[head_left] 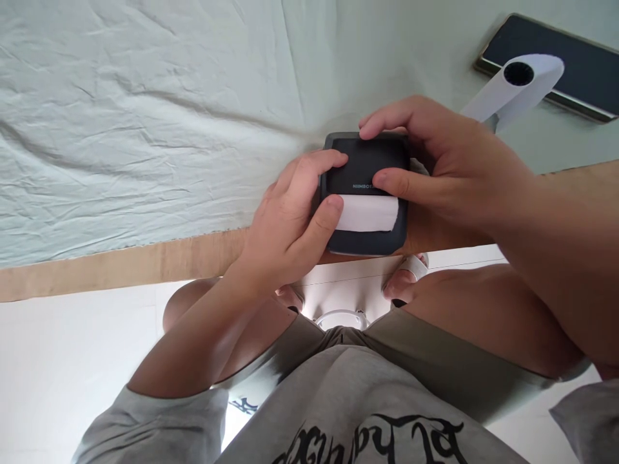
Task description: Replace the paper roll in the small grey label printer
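Note:
A dark label printer (360, 158) marked NIIMBOT is held between my hands at the table's front edge. A white strip of label paper (368, 214) shows across its lower part. My left hand (297, 216) grips the printer's left side, its thumb on the paper's left end and a finger on the dark face. Around the right side is my right hand (445, 158), with the thumb by the lettering and a finger over the far edge. The fingers beneath and behind the printer are hidden.
A black phone (561, 55) lies at the upper right. Partly over it in view stands a white object (541, 71) with a dark round spot. A wrinkled pale green cloth (145, 129) covers the table, whose wooden edge (120, 261) runs along the front. My legs are below.

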### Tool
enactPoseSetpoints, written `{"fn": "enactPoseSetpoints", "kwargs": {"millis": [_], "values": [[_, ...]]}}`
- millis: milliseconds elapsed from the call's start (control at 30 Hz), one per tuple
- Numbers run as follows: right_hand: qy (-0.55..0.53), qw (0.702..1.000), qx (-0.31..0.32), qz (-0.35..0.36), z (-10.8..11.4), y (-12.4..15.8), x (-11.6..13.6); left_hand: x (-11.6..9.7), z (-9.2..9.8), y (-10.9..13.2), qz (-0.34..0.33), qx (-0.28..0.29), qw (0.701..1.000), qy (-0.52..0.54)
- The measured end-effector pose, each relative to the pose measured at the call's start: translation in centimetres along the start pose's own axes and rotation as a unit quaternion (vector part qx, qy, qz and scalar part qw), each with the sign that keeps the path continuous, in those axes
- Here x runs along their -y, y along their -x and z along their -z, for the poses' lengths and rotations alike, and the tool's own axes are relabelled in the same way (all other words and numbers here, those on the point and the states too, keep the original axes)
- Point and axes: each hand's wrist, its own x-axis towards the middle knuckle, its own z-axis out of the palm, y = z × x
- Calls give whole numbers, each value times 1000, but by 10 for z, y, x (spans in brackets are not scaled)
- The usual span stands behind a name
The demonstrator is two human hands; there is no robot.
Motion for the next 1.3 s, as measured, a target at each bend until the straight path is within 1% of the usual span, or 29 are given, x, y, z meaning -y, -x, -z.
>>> {"fn": "enactPoseSetpoints", "kwargs": {"millis": [200, 367, 467, 633, 867, 1100, 1300], "values": [[12, 1000, -19, 7, -3, 4, -5, 2, 1, 0, -29, 11, 999, -24], [14, 999, -40, 18, -8, 5, -6, 1, 0, 1, -24, 12, 999, -30], [10, 999, -36, 27, -9, 4, -6, 2, 0, 1, -28, 15, 999, -28], [21, 999, -38, 14, -7, 3, -5, 6, 3, 2, -24, 30, 999, -28], [23, 999, -28, 31, -7, 2, -6, 3, 8, 6, -18, 52, 997, -62], [43, 997, -30, 49, -7, 3, -5, 4, 4, 10, -12, 44, 996, -80], [8, 999, -26, 25, -9, 5, -7, 5, 2, 9, -22, 44, 996, -76]]}}
